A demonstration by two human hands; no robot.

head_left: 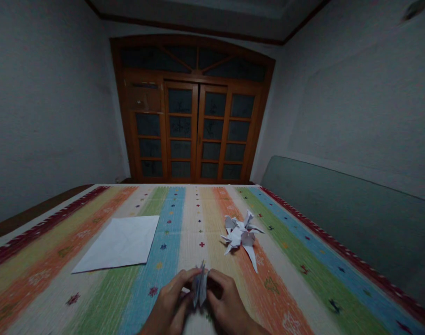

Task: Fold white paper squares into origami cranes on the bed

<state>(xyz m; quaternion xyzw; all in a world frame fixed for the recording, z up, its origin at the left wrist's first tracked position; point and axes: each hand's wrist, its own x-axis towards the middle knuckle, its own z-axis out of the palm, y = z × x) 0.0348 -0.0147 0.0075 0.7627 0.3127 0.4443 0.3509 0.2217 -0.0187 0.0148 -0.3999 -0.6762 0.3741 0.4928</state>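
Close to the table's near edge, a small folded piece of white paper (200, 289) stands upright between my hands, its layers slightly parted. My left hand (173, 298) pinches it from the left, fingers curled. From the other side my right hand (227, 298) grips the paper's right layers between thumb and fingers. Some blur hides the exact folds. Beyond my right hand lies a cluster of folded paper cranes (238, 235), with pointed wings and tails sticking out. Flat on the cloth to the left is a white square paper sheet (123, 242).
A striped, colourful tablecloth (195, 223) covers the table. Past its far edge stand wooden doors with glass panes (197, 130). A pale green panel (338, 209) runs along the right side, by the wall.
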